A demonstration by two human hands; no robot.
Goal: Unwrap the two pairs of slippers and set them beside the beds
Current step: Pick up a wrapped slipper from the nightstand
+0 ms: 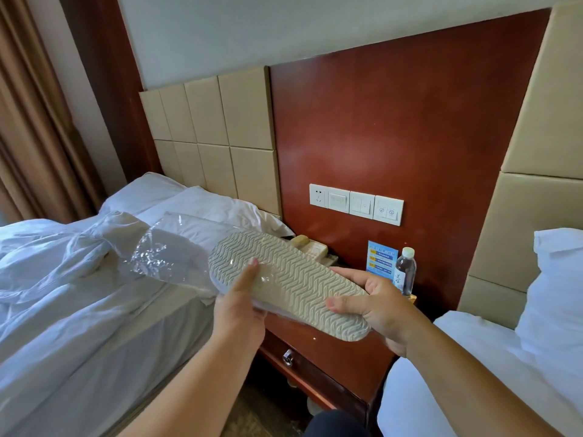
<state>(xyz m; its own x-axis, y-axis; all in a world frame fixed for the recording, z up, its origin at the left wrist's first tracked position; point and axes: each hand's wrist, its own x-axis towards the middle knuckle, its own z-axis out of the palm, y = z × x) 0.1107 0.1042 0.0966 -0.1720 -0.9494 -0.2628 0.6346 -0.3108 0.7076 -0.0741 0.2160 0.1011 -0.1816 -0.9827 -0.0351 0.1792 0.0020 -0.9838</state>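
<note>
Left hand point(239, 310) and right hand point(381, 307) hold slippers point(293, 279) in plastic wrapper point(157, 257).

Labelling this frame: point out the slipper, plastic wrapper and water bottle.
slipper point(293, 285), head view, middle of the patterned sole.
plastic wrapper point(164, 257), head view, loose empty end.
water bottle point(405, 274), head view, clear body.

Slipper pair point(293, 285): top one sole-up, pale grey-beige, wavy chevron tread, white edge of the other showing beneath. Held nearly flat above the nightstand point(334, 354), broader end up-left of it, narrower end over its front. Clear wrapper point(164, 257): crinkled, glossy, slid partway off the broader end, trailing left of the nightstand. Gripped by left hand point(243, 305) at wrapped end, right hand point(378, 307) at bare end.
</note>
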